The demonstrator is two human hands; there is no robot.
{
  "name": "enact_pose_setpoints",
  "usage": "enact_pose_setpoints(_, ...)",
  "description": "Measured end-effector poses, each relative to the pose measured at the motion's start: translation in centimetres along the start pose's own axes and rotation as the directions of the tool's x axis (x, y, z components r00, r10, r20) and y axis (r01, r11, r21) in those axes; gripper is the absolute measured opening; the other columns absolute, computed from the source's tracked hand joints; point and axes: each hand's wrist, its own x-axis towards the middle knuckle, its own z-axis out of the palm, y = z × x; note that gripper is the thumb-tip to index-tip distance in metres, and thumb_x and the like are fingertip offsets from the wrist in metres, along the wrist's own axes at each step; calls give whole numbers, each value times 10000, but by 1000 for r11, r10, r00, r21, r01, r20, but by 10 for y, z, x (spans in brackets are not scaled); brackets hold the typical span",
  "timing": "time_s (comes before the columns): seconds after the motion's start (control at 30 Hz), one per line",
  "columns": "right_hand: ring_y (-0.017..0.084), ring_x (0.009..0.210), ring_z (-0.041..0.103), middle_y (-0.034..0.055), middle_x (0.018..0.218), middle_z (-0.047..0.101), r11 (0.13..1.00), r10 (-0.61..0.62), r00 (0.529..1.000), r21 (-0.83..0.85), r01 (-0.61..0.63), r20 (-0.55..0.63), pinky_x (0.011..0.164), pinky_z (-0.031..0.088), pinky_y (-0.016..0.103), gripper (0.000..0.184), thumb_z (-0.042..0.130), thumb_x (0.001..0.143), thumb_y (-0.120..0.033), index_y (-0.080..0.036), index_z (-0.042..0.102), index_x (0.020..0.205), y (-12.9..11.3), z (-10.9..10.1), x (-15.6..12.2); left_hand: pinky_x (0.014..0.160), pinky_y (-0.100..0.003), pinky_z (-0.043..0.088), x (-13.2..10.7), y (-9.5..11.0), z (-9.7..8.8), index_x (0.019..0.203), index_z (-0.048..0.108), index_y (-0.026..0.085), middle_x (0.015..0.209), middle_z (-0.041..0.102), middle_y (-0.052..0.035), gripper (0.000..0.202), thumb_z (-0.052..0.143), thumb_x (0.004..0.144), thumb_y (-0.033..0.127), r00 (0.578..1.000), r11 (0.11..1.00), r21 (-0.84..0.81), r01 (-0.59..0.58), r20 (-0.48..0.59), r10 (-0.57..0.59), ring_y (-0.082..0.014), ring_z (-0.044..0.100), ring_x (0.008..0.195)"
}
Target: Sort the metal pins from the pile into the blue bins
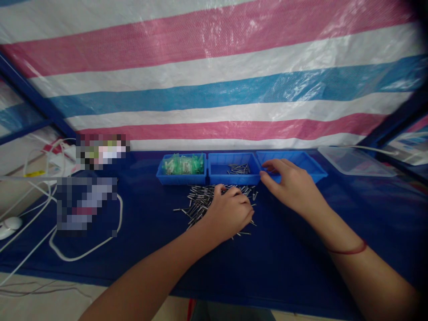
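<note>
A heap of small metal pins (200, 200) lies on the blue table cloth in front of three blue bins. My left hand (230, 211) rests on the heap with its fingers curled; what they pinch is hidden. My right hand (290, 185) reaches to the near edge of the right blue bin (310, 167), fingers stretched out and apart. The middle bin (220, 169) holds a few pins (239, 169). The left bin (182, 178) holds green and clear plastic parts (183, 165).
A clear plastic lid or tray (354, 161) lies at the right rear. White cables (83, 249) loop across the left of the table, and a white mouse (10, 224) sits at the left edge. A striped tarpaulin (214, 71) hangs behind.
</note>
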Motion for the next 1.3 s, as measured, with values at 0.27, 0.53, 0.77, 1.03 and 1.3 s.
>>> enact_pose_setpoints(0.27, 233, 811, 662, 85, 901, 676, 1000, 23, 1000, 13, -23, 14, 747, 500, 357, 278, 507, 855, -359, -173, 632, 1018, -1, -1, 0, 798, -425, 243, 4, 5, -9, 833, 668, 215, 853, 705, -12, 171, 531, 914, 279, 994, 995, -39, 88, 73, -85, -185, 539, 879)
enact_pose_setpoints(0.53, 233, 802, 659, 88, 917, 677, 1000, 13, 1000, 25, -14, 17, 733, 503, 358, 281, 502, 853, -361, -175, 640, 1013, 0, 2, 1, 785, -436, 247, 2, 10, -7, 922, 684, 284, 964, 687, -10, 143, 542, 911, 270, 994, 996, 28, 88, 70, -90, -235, 465, 1009)
enact_pose_setpoints(0.77, 252, 835, 646, 91, 929, 680, 1000, 1, 1000, 23, -2, 9, 743, 489, 380, 273, 500, 854, -362, -184, 644, 1003, 0, 3, 0, 784, -429, 254, 3, 12, -9, 887, 645, 231, 945, 678, -13, 141, 513, 928, 260, 996, 999, 14, 51, 73, -51, -216, 469, 998)
enact_pose_setpoints(1.03, 305, 989, 569, 100, 990, 677, 999, -25, 998, -27, 23, -62, 830, 428, 451, 245, 510, 849, -370, -203, 661, 944, -13, -3, -3, 809, -418, 246, 3, 7, 1, 942, 664, 267, 959, 681, -7, 130, 541, 924, 305, 999, 999, 18, 27, 42, -27, -217, 456, 1016)
enact_pose_setpoints(1.3, 284, 976, 573, 90, 969, 678, 999, -53, 998, 0, 53, -41, 811, 429, 425, 227, 509, 854, -346, -202, 669, 928, -16, -2, -4, 792, -423, 275, 1, 13, -4, 883, 644, 232, 932, 669, -15, 156, 500, 941, 250, 999, 998, 58, 32, 40, -34, -219, 477, 982)
